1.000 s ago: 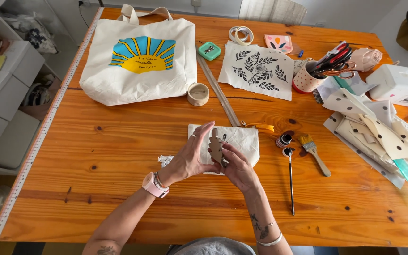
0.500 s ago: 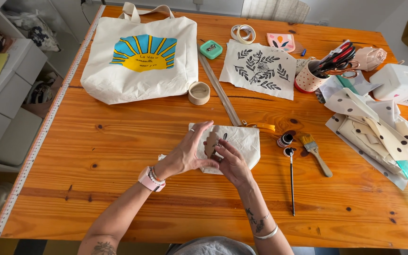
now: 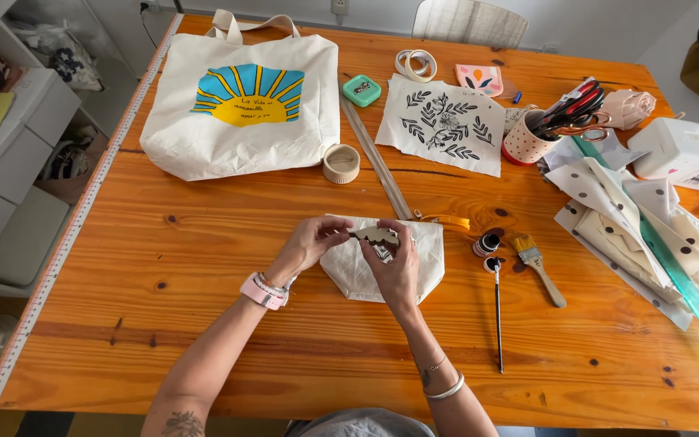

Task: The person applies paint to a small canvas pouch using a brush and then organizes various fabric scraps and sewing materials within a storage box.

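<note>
Two hands meet over a small cream fabric pouch (image 3: 382, 271) that lies near the middle of the tabletop (image 3: 204, 340), a little toward the near edge. I see the left hand (image 3: 311, 243) with its fingers pinching one end of a small flat wooden shape (image 3: 374, 235), and the right hand (image 3: 396, 271) with its fingers closed on the other end from below. The shape is held just above the pouch, near its far rim. The left wrist carries a pink watch (image 3: 259, 290), and the right wrist has thin bracelets (image 3: 445, 387).

Just to the right of the pouch stand two small dark paint jars (image 3: 489, 251), with a thin brush (image 3: 497, 316) pointing to the near edge and a wide brush (image 3: 539, 260) beside it. At the far left corner lies a white tote bag (image 3: 240, 97) with a sun print, and a small round container (image 3: 341, 163) stands just beside it. A printed cloth with leaves (image 3: 444, 124) lies toward the far edge, and dotted fabric pieces (image 3: 624, 210) are piled at the right edge.
</note>
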